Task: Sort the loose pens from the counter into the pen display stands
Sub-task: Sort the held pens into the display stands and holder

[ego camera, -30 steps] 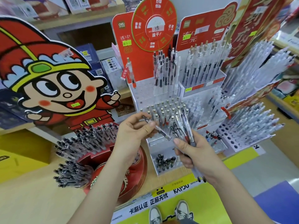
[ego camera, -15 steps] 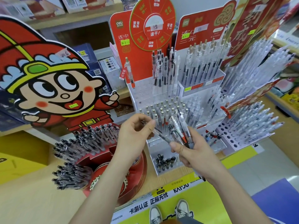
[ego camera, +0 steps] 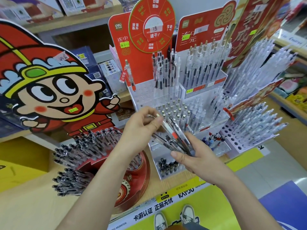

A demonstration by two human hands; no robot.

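Centre frame, the right hand (ego camera: 197,159) clutches a bundle of pens (ego camera: 176,138); the left hand (ego camera: 141,128) pinches one pen (ego camera: 162,123) from it.

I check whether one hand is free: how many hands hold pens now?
2. The left hand pinches the top of one pen. The right hand, lower and to its right, grips the bundle of pens. No other hand shows.
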